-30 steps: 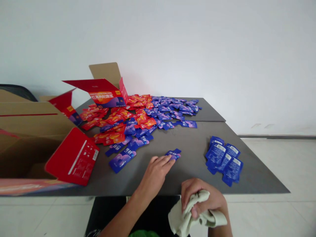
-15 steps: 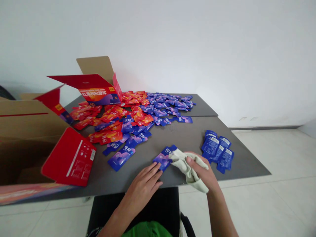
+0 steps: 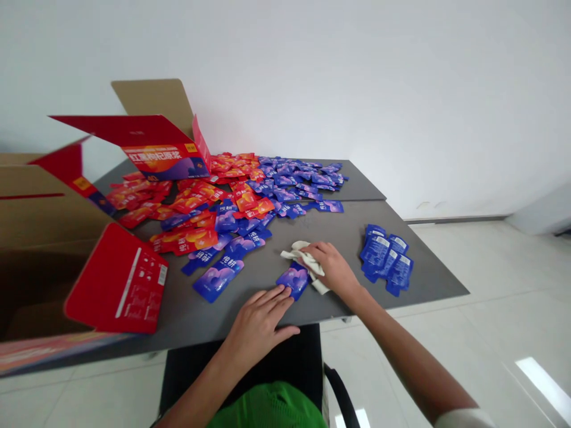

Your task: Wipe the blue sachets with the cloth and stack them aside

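A blue sachet (image 3: 292,280) lies flat near the table's front edge, its upper part covered by a pale cloth (image 3: 307,261). My left hand (image 3: 263,321) rests with fingers stretched out, the fingertips on the sachet's lower left edge. Closed on the cloth, my right hand (image 3: 328,264) presses it over the sachet's top. Several blue sachets (image 3: 386,258) lie overlapped, back side up, on the right. To the left, other blue sachets (image 3: 219,278) spread out from a mixed pile.
Red sachets (image 3: 196,238) and more blue sachets (image 3: 307,175) are heaped at the back of the grey table (image 3: 339,238). Two open red cartons, one behind (image 3: 165,160) and one at the near left (image 3: 120,279), have flaps sticking out over the table.
My right hand has moved up and left with the cloth, which now lies over the sachet's top. My left hand stays at the sachet's lower edge. The view has shifted slightly.
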`<state>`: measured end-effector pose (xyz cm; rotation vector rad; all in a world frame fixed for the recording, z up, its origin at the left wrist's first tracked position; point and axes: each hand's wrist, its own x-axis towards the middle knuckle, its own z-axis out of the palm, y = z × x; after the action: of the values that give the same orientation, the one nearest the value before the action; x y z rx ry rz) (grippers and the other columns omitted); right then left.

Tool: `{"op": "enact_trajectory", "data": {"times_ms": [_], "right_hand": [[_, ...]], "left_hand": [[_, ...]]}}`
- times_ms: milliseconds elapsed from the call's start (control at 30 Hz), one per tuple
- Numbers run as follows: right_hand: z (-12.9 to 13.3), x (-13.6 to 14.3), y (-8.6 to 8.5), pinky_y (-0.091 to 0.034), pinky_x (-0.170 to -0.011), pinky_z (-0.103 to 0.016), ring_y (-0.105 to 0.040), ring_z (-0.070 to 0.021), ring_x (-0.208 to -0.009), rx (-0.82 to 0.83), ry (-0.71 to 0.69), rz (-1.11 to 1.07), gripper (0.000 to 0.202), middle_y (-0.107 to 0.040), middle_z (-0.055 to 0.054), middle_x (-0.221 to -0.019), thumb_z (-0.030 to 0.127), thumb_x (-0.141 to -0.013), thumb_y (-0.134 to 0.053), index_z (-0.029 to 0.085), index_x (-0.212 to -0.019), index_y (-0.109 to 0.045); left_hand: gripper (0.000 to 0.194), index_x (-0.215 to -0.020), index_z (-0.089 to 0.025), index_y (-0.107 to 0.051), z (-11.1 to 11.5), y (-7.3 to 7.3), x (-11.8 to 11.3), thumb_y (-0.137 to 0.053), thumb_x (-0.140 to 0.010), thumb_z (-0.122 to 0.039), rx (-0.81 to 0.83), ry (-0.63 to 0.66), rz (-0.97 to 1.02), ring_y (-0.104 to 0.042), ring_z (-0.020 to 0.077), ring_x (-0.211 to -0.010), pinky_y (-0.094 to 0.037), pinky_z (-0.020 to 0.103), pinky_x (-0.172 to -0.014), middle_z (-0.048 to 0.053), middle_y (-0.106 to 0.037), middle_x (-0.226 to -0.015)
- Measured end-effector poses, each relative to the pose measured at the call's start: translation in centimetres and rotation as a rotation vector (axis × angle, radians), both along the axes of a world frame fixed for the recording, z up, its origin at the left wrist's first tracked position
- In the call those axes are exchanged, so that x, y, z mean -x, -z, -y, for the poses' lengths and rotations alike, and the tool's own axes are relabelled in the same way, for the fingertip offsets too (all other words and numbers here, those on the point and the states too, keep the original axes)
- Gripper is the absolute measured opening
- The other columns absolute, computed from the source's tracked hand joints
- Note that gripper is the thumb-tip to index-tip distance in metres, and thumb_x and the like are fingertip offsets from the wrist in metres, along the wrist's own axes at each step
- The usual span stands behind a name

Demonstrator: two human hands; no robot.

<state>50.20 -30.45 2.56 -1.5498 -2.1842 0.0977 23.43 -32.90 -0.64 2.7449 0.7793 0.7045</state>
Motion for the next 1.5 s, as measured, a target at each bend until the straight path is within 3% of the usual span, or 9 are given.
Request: {"op": "enact_trajectory", "data": {"times_ms": [167,367,600,733,867,1133,1233,1367,1500], "right_hand": [[0.1,-1.0,-2.1,-0.048,-0.1,-0.042,-0.061,-0.0281,-0.109,-0.106,0.146,-0.013,0.031,-0.069,-0.012,-0.122,0.026,-0.102,-0.06,0.021,-0.131,-0.068],[4.4,3.8,-1.0,-0.051,-0.096,-0.037,-0.06,-0.0255,-0.109,0.042,-0.157,-0.009,0.038,-0.065,-0.009,-0.123,0.019,-0.095,-0.064,0.024,-0.133,-0.065],[0.1,-1.7,-0.9,-0.05,-0.095,-0.043,-0.061,-0.0285,-0.103,-0.033,0.154,0.073,0.031,-0.065,-0.014,-0.115,0.021,-0.098,-0.063,0.019,-0.129,-0.07],[1.5,1.0,-2.5,-0.049,-0.097,-0.042,-0.06,-0.0285,-0.11,-0.139,0.151,-0.052,0.033,-0.064,-0.012,-0.12,0.027,-0.103,-0.059,0.024,-0.135,-0.064],[3.7,5.4,-1.3,-0.047,-0.093,-0.041,-0.058,-0.0278,-0.109,-0.017,-0.1,0.038,0.032,-0.066,-0.011,-0.126,0.026,-0.101,-0.063,0.024,-0.133,-0.063],[-0.8,-1.1,-0.7,-0.045,-0.09,-0.043,-0.056,-0.0288,-0.099,-0.1,0.199,0.114,0.026,-0.068,-0.012,-0.115,0.027,-0.102,-0.06,0.02,-0.126,-0.069],[0.5,0.4,-1.8,-0.046,-0.095,-0.043,-0.057,-0.0288,-0.106,-0.168,0.19,0.005,0.03,-0.064,-0.013,-0.12,0.027,-0.104,-0.056,0.02,-0.132,-0.064],[3.2,4.9,-1.0,-0.046,-0.095,-0.041,-0.057,-0.0272,-0.108,-0.047,-0.077,0.023,0.031,-0.065,-0.01,-0.123,0.022,-0.102,-0.061,0.024,-0.133,-0.063],[1.7,3.2,0.7,-0.046,-0.089,-0.04,-0.057,-0.0275,-0.103,-0.005,-0.003,0.092,0.035,-0.066,-0.01,-0.123,0.02,-0.098,-0.065,0.024,-0.132,-0.065]], "left_hand": [[0.051,-0.132,-0.02,-0.066,0.2,0.3,-0.2,-0.077,-0.09,-0.047,-0.007,-0.014,0.01,-0.066,0.029,-0.128,-0.053,0.044,-0.107,0.009,-0.071,-0.137],[0.045,-0.127,-0.02,-0.069,0.5,0.5,-0.6,-0.075,-0.091,-0.047,-0.006,-0.04,0.026,-0.069,0.0291,-0.122,-0.053,0.046,-0.106,0.009,-0.073,-0.132],[0.039,-0.122,-0.017,-0.072,0.5,1.2,-0.7,-0.073,-0.093,-0.044,-0.079,-0.045,0.083,-0.071,0.0287,-0.12,-0.056,0.044,-0.1,0.009,-0.074,-0.13],[0.039,-0.119,-0.015,-0.072,0.6,1.2,-0.9,-0.075,-0.092,-0.042,-0.107,-0.055,0.135,-0.072,0.0291,-0.116,-0.056,0.044,-0.099,0.01,-0.076,-0.126],[0.035,-0.112,-0.015,-0.074,0.5,0.8,-1.1,-0.079,-0.089,-0.04,-0.071,-0.056,0.136,-0.074,0.0291,-0.11,-0.055,0.044,-0.1,0.011,-0.079,-0.118],[0.037,-0.119,-0.016,-0.072,0.5,1.4,-1.0,-0.077,-0.09,-0.038,-0.101,-0.057,0.156,-0.073,0.0282,-0.116,-0.055,0.042,-0.099,0.01,-0.076,-0.125],[0.038,-0.118,-0.016,-0.071,0.5,1.6,-1.1,-0.079,-0.088,-0.038,-0.112,-0.063,0.18,-0.073,0.0281,-0.114,-0.056,0.041,-0.097,0.01,-0.076,-0.125],[0.038,-0.113,-0.015,-0.072,0.4,1.4,-1.2,-0.083,-0.084,-0.038,-0.087,-0.066,0.161,-0.075,0.0286,-0.11,-0.056,0.041,-0.099,0.01,-0.078,-0.119],[0.04,-0.117,-0.015,-0.071,0.3,1.4,-1.2,-0.082,-0.085,-0.038,-0.112,-0.055,0.165,-0.074,0.0286,-0.112,-0.057,0.041,-0.099,0.01,-0.077,-0.123]]}}
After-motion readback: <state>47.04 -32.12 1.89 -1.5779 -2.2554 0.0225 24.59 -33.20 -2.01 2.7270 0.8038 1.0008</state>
